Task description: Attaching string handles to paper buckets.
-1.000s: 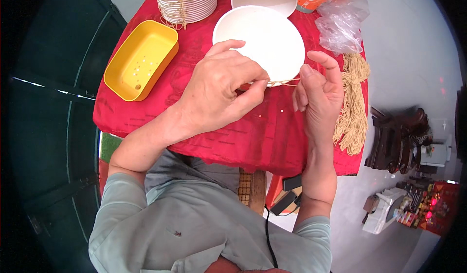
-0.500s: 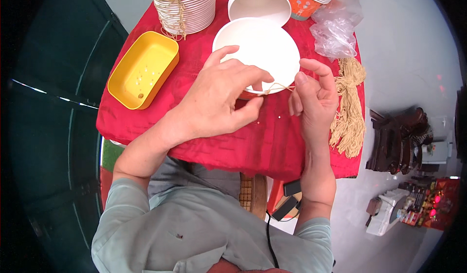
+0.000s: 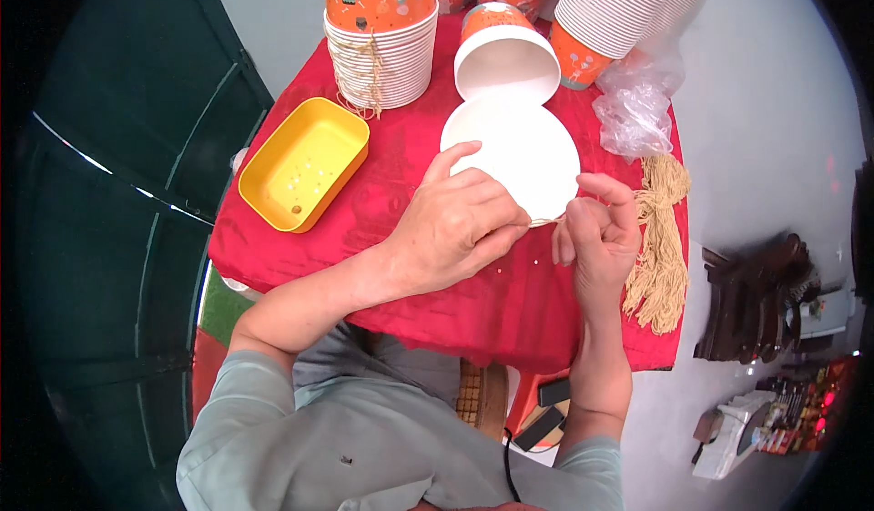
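A white paper bucket (image 3: 514, 151) stands on the table in front of me, its white face turned up toward me. At its near rim a thin tan string (image 3: 543, 222) runs between my two hands. My left hand (image 3: 464, 224) is closed, thumb and forefinger pinched on the string's left end. My right hand (image 3: 596, 233) is closed beside the rim, its fingers curled where the string's other end runs in. How the string is fixed at the bucket is hidden by my fingers.
A yellow tray (image 3: 346, 161) with small white bits lies at left. Behind it rises a bucket stack (image 3: 382, 65) hung with strings. A tipped bucket (image 3: 507, 65), another stack (image 3: 619, 10), a plastic bag (image 3: 633, 111) and a tan string bundle (image 3: 660, 247) surround the red cloth (image 3: 428, 315).
My view has shifted, so the tabletop sits lower in it. My left thumb and forefinger have closed together at the string, and the left hand is closer to the bucket's rim.
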The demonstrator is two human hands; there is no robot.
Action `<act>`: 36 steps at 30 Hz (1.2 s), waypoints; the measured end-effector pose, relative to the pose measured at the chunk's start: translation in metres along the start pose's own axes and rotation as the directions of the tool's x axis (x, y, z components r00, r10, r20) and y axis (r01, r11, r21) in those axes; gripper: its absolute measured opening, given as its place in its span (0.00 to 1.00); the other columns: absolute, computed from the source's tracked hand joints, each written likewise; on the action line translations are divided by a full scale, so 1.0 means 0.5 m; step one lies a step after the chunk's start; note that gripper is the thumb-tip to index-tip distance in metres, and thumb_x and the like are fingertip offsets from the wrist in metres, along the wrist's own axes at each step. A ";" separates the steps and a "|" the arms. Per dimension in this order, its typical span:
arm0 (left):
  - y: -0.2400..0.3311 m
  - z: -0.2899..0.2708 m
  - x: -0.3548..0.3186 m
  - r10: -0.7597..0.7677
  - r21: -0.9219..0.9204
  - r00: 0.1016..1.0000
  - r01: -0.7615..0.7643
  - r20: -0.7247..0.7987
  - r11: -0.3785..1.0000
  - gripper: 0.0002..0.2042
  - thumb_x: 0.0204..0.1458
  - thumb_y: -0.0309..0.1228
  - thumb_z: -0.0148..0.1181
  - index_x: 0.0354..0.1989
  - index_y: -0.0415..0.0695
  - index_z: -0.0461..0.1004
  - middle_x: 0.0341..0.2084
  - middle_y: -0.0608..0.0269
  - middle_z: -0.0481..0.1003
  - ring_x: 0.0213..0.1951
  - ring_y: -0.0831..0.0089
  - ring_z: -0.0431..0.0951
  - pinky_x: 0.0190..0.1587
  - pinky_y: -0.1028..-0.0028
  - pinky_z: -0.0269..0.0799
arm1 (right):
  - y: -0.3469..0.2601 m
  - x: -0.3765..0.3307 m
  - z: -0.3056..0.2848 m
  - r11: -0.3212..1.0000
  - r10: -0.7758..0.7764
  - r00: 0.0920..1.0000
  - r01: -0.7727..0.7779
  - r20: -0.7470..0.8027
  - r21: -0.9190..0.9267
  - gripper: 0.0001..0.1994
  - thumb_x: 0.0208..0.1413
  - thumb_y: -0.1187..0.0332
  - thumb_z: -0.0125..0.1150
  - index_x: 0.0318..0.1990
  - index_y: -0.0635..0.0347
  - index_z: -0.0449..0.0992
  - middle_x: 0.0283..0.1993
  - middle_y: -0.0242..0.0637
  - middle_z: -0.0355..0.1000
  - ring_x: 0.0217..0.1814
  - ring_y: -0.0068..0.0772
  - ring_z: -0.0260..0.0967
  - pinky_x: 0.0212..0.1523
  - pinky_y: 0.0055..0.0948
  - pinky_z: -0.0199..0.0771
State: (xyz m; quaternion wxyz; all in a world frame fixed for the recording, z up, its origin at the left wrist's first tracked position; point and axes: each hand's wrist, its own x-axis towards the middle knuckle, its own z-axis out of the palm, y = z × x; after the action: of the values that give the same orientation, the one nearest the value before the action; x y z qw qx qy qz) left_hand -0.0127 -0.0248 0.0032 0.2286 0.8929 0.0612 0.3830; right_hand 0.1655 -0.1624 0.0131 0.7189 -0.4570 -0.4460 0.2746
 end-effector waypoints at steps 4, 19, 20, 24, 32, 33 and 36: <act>0.002 -0.010 0.007 -0.019 -0.055 1.000 0.020 0.020 0.998 0.04 0.54 0.27 0.72 0.36 0.49 0.83 0.31 0.68 0.80 0.43 0.68 0.84 0.79 0.46 0.58 | -0.009 0.009 -0.026 1.000 0.001 1.000 -0.001 0.011 -0.010 0.14 0.73 0.80 0.59 0.63 0.67 0.74 0.26 0.27 0.70 0.20 0.15 0.63 0.23 0.19 0.65; -0.047 -0.086 0.040 -0.024 -0.279 0.944 0.122 0.329 0.953 0.09 0.58 0.32 0.74 0.28 0.46 0.80 0.28 0.68 0.82 0.40 0.74 0.84 0.82 0.46 0.53 | 0.039 0.103 -0.184 0.398 -0.383 0.918 0.260 0.098 -0.880 0.14 0.70 0.79 0.64 0.59 0.61 0.84 0.47 0.44 0.78 0.47 0.44 0.79 0.50 0.37 0.78; -0.047 -0.087 0.042 -0.008 -0.273 0.931 0.115 0.366 0.955 0.09 0.58 0.32 0.74 0.28 0.46 0.80 0.28 0.68 0.82 0.40 0.74 0.84 0.82 0.46 0.53 | 0.050 0.104 -0.203 0.401 -0.377 0.922 0.249 0.089 -0.882 0.14 0.69 0.79 0.64 0.59 0.61 0.84 0.47 0.45 0.78 0.47 0.46 0.78 0.50 0.38 0.78; -0.051 -0.103 0.045 -0.045 -0.388 0.921 0.207 0.387 0.898 0.04 0.59 0.30 0.72 0.32 0.48 0.84 0.33 0.72 0.85 0.44 0.77 0.85 0.85 0.48 0.45 | 0.066 0.113 -0.240 0.390 -0.319 0.946 0.181 0.052 -0.903 0.10 0.71 0.73 0.64 0.55 0.62 0.83 0.47 0.48 0.79 0.49 0.52 0.80 0.52 0.42 0.79; -0.052 -0.104 0.040 -0.126 -0.386 0.914 0.285 0.387 0.877 0.05 0.58 0.33 0.71 0.30 0.51 0.82 0.30 0.72 0.84 0.46 0.74 0.86 0.86 0.45 0.40 | 0.110 0.099 -0.271 0.251 -0.117 0.992 -0.007 -0.037 -0.968 0.13 0.73 0.61 0.62 0.52 0.61 0.84 0.49 0.49 0.84 0.53 0.56 0.82 0.53 0.49 0.82; -0.049 -0.105 0.040 -0.133 -0.380 0.910 0.293 0.394 0.877 0.06 0.58 0.34 0.71 0.30 0.52 0.81 0.29 0.72 0.84 0.46 0.74 0.86 0.86 0.44 0.40 | 0.113 0.097 -0.271 0.209 -0.101 0.993 -0.034 -0.056 -0.977 0.14 0.74 0.60 0.61 0.53 0.60 0.84 0.47 0.48 0.84 0.51 0.57 0.82 0.52 0.50 0.82; -0.030 -0.111 0.039 -0.167 -0.325 0.897 0.314 0.409 0.892 0.06 0.57 0.35 0.72 0.31 0.51 0.83 0.29 0.72 0.83 0.46 0.75 0.85 0.86 0.46 0.41 | 0.116 0.098 -0.268 0.159 -0.128 0.989 -0.059 -0.080 -0.986 0.15 0.75 0.59 0.60 0.55 0.59 0.85 0.41 0.47 0.85 0.43 0.54 0.84 0.49 0.49 0.83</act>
State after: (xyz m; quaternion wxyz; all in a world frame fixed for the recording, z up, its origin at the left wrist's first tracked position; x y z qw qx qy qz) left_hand -0.0374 0.0142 0.0424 0.4520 0.8720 0.0530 0.1803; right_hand 0.3080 -0.1534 -0.0449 0.2870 -0.8218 -0.4745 -0.1305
